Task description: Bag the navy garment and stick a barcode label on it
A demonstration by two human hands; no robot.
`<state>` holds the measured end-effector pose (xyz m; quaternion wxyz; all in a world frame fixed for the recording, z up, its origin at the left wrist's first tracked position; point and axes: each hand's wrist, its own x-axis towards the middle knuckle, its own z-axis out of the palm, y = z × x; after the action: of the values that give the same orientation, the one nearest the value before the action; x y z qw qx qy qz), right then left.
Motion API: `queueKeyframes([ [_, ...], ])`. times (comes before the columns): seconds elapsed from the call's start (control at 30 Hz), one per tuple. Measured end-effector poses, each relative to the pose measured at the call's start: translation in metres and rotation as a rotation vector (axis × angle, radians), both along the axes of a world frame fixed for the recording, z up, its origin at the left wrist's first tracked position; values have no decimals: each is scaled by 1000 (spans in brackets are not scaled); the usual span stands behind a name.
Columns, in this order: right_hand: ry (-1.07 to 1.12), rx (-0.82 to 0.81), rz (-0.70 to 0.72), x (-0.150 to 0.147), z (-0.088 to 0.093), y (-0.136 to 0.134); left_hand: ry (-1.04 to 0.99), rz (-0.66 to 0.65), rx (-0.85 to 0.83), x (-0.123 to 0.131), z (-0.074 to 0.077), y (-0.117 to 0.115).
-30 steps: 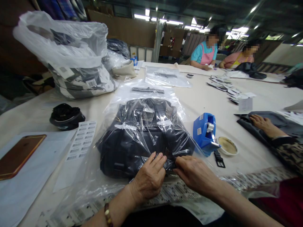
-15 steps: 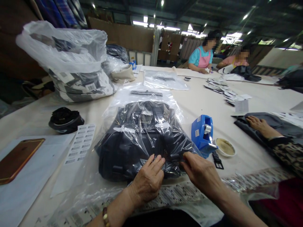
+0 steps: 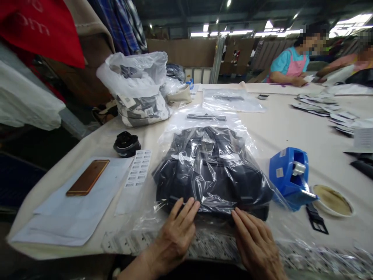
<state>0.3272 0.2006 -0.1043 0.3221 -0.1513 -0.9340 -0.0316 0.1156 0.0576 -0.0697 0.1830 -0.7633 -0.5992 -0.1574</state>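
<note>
A black bag (image 3: 215, 182) lies inside a clear plastic bag (image 3: 204, 163) on the table in front of me. My left hand (image 3: 177, 233) rests with fingers stretched out on the plastic at the near edge of the black bag. To its right, my right hand (image 3: 253, 241) also lies flat, its fingertips on the plastic along the same edge. Both hands are open and hold nothing. Past the black bag, a dark-framed strip (image 3: 206, 117) shows on the plastic.
Right of the bag stand a blue tape dispenser (image 3: 288, 175), a shallow round dish (image 3: 333, 200) and a black buckle (image 3: 317, 221). On the left are a phone (image 3: 88, 177), a barcode label sheet (image 3: 138, 169) and a black coiled item (image 3: 126, 144). Two people work across the table.
My view has turned left. My right hand has let go of the bag's right side and now lies flat at its near edge. My left hand has slid to the near edge too.
</note>
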Motion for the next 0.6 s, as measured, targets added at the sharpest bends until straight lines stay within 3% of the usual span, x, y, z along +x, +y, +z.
queueKeyframes([
  [0.1, 21, 2, 2, 0, 1, 0, -18, 117, 49, -19, 0, -32],
  [0.2, 41, -6, -11, -2, -1, -1, -17, 174, 135, -35, 0, -45],
  [0.33, 54, -6, -9, -2, -3, 1, 4, 173, 189, -48, -1, -42],
  [0.6, 86, 12, 16, 0, -5, 4, -193, 154, 105, -61, 2, -37],
])
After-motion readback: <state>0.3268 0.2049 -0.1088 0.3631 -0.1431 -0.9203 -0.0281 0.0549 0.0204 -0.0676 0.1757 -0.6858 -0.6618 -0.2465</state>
